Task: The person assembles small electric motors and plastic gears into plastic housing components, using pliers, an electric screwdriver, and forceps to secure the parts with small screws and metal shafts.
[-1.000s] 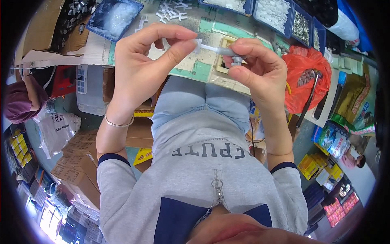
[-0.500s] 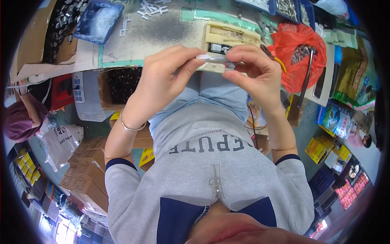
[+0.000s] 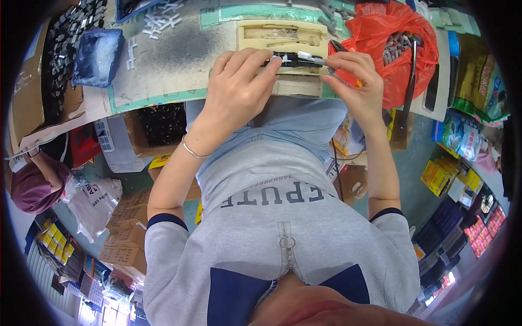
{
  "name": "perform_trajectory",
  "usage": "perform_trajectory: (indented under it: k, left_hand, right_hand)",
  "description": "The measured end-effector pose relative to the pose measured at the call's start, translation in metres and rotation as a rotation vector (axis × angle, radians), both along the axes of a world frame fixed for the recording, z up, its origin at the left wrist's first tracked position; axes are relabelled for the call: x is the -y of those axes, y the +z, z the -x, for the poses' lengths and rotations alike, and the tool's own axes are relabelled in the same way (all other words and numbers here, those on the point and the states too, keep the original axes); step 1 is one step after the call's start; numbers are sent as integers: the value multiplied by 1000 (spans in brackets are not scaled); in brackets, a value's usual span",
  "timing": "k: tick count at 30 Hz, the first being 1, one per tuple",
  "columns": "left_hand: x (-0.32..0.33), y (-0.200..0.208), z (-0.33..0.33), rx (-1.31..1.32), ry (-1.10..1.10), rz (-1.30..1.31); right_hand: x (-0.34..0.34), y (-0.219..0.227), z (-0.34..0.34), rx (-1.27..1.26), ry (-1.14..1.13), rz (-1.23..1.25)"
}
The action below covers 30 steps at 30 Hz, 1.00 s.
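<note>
A cream-coloured jig (image 3: 247,33) lies at the table's near edge. In its near slot sits a long black part (image 3: 294,61) with small white pieces on it. My left hand (image 3: 243,81) is closed at the left end of the black part, thumb and forefinger pinching there; its other fingers curl over the jig's left side. At the right end, my right hand (image 3: 358,76) pinches a small grey-white plastic piece (image 3: 315,59) between thumb and forefinger, laid against the black part. Pliers (image 3: 338,46) lie partly hidden behind the right hand.
A red plastic bag (image 3: 367,33) of grey pieces, with a long dark tool (image 3: 411,81), stands at the right. White branched plastic pieces (image 3: 159,22) lie at the far left, near a blue tray (image 3: 98,57) and a heap of black parts (image 3: 68,38). Another person (image 3: 41,182) sits leftward.
Both hands have moved forward from above the lap to the jig, lowering the grey-white piece onto the black part. My left hand has gone from the piece to the black part's left end.
</note>
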State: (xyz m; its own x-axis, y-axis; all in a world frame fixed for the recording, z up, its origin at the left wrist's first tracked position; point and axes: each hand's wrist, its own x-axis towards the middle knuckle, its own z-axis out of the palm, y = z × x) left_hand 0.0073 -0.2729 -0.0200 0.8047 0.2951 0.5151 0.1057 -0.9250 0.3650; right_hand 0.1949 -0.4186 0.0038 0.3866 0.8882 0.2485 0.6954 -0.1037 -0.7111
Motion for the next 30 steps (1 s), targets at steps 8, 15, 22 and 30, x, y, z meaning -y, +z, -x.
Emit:
perform_trajectory:
  k: [8,15,22,30]
  left_hand:
    - [6,-17,-3,-37,13,-109]
    - [10,-22,-8,19,85,-131]
    - [9,-24,-14,34,102,-153]
    - [-23,3,-9,35,152,-1]
  right_hand:
    - [-9,-22,-6,-45,99,1]
    - [-13,-23,-4,-6,147,3]
    - [-9,-26,-9,158,25,67]
    - [-1,-27,1,45,-143,-145]
